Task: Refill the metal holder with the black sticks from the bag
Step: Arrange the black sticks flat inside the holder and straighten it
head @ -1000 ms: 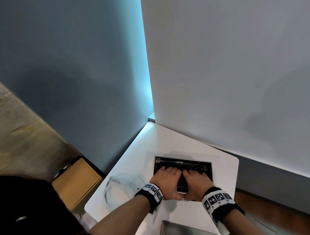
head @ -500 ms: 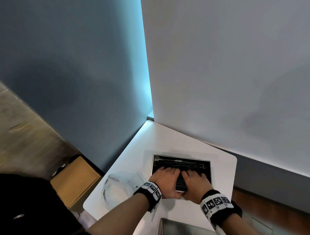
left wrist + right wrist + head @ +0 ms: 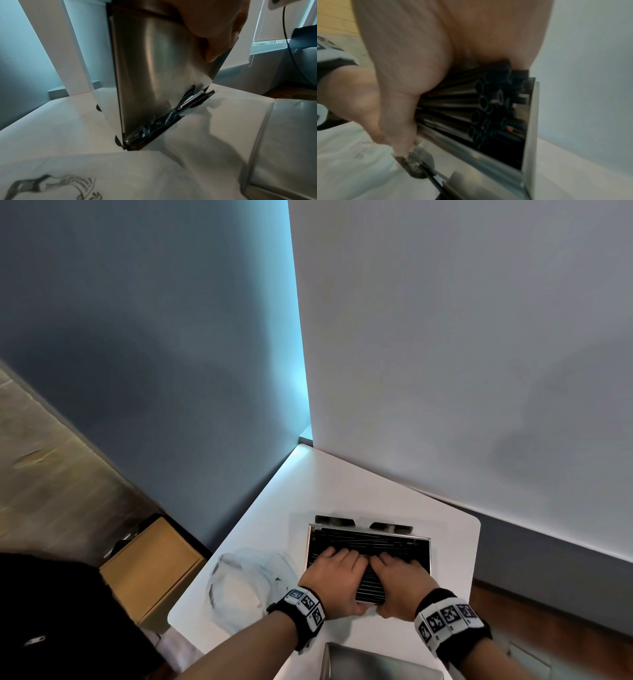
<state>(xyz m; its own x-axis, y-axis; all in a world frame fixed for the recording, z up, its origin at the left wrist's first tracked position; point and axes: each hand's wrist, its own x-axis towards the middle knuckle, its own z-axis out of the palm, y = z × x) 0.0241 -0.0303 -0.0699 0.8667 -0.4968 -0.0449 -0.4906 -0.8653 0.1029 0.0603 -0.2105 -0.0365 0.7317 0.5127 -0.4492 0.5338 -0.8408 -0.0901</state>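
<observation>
I note the white table [image 3: 342, 494] bearing the metal holder [image 3: 423, 546], tilted up off it, directly ahead of my hands. Black sticks [image 3: 368, 542] lie crosswise inside. Left hand [image 3: 334, 578] and right hand [image 3: 402, 587], equally near, press flat on them, thumbs hooked under the near edge. The bag [image 3: 245, 583] lies left.

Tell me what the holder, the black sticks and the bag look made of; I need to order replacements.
Holder: seemingly brushed stainless steel; its wall shows a soft silvery sheen and blurred reflections. Black sticks: hollow tubes with open round ends and a glossy surface, probably plastic, like straws. Bag: thin, whitish, translucent film, crinkled, with dark print, probably plastic.
</observation>
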